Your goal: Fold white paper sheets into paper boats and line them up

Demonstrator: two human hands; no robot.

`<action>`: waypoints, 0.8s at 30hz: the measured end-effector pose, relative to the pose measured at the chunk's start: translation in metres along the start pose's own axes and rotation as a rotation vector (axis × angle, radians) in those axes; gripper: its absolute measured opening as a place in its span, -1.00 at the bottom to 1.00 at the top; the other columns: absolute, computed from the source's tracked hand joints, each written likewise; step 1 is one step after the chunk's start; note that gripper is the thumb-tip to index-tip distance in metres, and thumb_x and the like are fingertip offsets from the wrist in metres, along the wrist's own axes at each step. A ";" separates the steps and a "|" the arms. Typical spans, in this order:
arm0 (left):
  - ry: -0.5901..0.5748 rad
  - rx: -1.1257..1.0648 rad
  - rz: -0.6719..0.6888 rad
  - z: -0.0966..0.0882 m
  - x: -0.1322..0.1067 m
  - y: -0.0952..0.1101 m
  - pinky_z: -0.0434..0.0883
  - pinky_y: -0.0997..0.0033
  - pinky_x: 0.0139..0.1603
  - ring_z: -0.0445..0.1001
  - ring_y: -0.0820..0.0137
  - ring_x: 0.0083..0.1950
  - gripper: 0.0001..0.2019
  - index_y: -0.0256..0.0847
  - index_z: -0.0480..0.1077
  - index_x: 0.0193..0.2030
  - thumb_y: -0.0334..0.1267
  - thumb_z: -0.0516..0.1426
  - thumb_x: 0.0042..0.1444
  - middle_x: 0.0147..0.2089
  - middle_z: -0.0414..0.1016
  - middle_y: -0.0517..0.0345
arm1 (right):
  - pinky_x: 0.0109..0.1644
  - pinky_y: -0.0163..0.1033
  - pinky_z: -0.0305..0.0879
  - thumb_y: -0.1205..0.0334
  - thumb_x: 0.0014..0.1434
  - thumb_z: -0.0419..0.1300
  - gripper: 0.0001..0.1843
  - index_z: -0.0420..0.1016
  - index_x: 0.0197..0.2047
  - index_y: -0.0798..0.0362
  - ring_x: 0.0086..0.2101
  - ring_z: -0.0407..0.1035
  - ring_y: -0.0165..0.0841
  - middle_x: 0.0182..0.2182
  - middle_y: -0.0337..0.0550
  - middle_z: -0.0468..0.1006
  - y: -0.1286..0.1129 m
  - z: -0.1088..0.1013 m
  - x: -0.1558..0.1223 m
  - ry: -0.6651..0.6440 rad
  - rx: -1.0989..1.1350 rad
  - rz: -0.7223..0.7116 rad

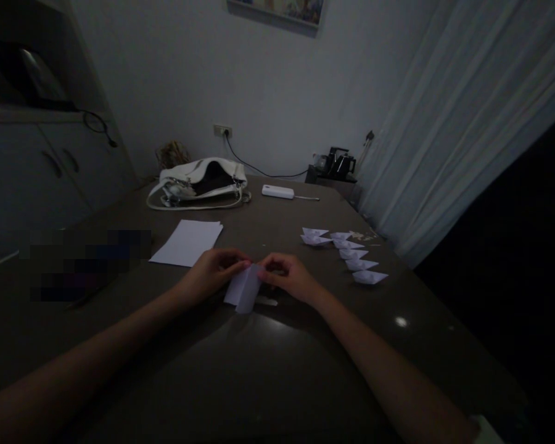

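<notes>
Between my two hands, just above the dark table [259,370], is a small white sheet of paper [245,291] with a crease down it, its two halves angled apart. My left hand [215,269] pinches its upper left edge between thumb and fingers. At the upper right edge, my right hand [290,275] pinches the same paper, fingers curled. A stack of white paper [187,242] lies flat beyond my left hand. To the right of my right hand stand several folded paper boats [361,264], grouped in short rows.
A white handbag [201,179] sits open at the far left of the table. Beside it lies a white power bank [278,192] with a short cable. Small scraps [363,235] lie near the right edge. A blurred patch covers the left side. A pale curtain [444,117] hangs at right.
</notes>
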State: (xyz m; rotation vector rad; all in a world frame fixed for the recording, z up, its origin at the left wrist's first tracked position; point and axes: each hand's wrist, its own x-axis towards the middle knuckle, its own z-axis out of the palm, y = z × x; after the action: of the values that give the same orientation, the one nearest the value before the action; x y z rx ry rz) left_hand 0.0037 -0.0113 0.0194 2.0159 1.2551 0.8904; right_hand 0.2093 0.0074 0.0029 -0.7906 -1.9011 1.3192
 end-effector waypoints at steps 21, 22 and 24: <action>-0.051 -0.174 0.006 0.005 -0.004 0.005 0.43 0.31 -0.27 0.52 0.18 -0.21 -0.55 -0.28 0.36 0.00 0.00 0.12 0.07 -0.28 0.58 0.01 | -0.40 -0.35 0.28 0.11 -0.07 0.30 -0.69 0.42 -0.27 0.08 -0.44 0.35 -0.45 -0.40 -0.20 0.49 0.002 0.006 0.005 0.200 0.155 -0.001; -0.043 -0.179 -0.006 0.005 -0.004 0.007 0.44 0.31 -0.29 0.53 0.18 -0.22 -0.55 -0.29 0.36 0.00 -0.01 0.12 0.07 -0.28 0.58 0.00 | -0.40 -0.35 0.28 0.08 -0.05 0.28 -0.70 0.43 -0.29 0.09 -0.46 0.34 -0.46 -0.43 -0.21 0.48 0.003 0.006 0.005 0.201 0.152 0.016; -0.032 -0.183 -0.030 0.004 -0.005 0.009 0.44 0.32 -0.33 0.53 0.18 -0.24 -0.56 -0.30 0.36 -0.02 -0.01 0.12 0.07 -0.28 0.58 0.00 | -0.42 -0.35 0.27 0.05 -0.03 0.26 -0.72 0.46 -0.35 0.11 -0.50 0.32 -0.48 -0.49 -0.23 0.46 0.004 0.005 0.006 0.202 0.141 0.040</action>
State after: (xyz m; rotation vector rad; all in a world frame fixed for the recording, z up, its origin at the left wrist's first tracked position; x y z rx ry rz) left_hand 0.0102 -0.0198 0.0227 1.8565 1.1398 0.9200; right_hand 0.2020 0.0104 -0.0012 -0.8586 -1.6240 1.3284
